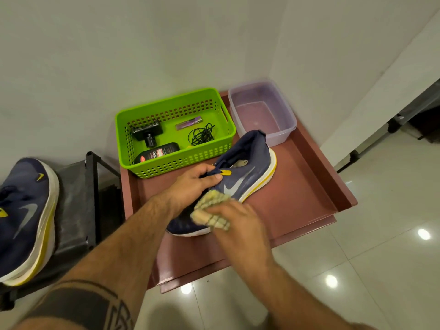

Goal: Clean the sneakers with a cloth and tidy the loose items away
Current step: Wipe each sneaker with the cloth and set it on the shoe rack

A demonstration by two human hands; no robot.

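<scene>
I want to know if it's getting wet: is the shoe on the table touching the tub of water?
Cannot tell. In the head view the sneaker heel overlaps the clear tub, hiding any gap or contact.

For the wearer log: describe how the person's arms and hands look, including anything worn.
Both forearms are bare and hairy, with no sleeves in view. The left forearm carries dark tattoo bands with angular line work. The left hand and right hand show no gloves, rings or watch.
</scene>
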